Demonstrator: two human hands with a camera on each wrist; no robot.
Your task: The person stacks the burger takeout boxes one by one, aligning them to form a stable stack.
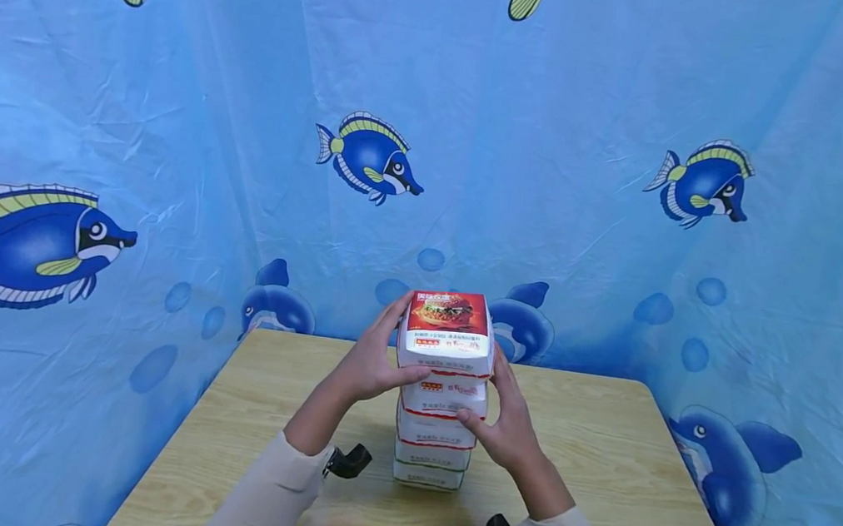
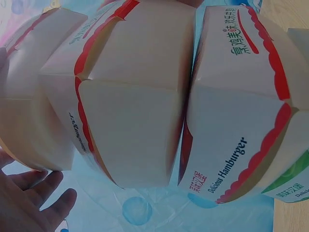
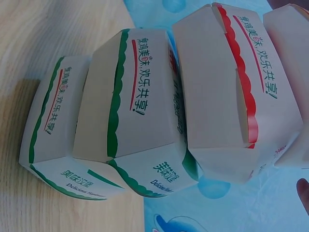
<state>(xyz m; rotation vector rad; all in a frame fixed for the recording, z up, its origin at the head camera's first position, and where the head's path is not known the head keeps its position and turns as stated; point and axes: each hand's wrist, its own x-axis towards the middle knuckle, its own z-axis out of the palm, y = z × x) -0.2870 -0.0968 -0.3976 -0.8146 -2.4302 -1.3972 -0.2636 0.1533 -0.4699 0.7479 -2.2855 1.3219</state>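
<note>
A stack of several white cardboard hamburger boxes [image 1: 440,427] stands upright on the table, its upper tiers slightly offset. The top hamburger box [image 1: 451,351] has a red lid panel with a burger picture. My left hand [image 1: 371,363] grips its left side, thumb across the lower front edge and fingers toward the back. In the left wrist view, spread left fingers [image 2: 38,198] reach the topmost box. Lower on the right, my right hand [image 1: 516,426] holds the stack, thumb on the second box's front and fingers up the right side. Only one right fingertip [image 3: 303,188] shows clearly in the right wrist view.
The stack rests on a light wood-grain table [image 1: 290,393]. Blue sheeting [image 1: 545,224] printed with fish and dolphins surrounds it at the back and sides. The lowest boxes [image 3: 58,125] carry green scalloped edging; those above have red edging.
</note>
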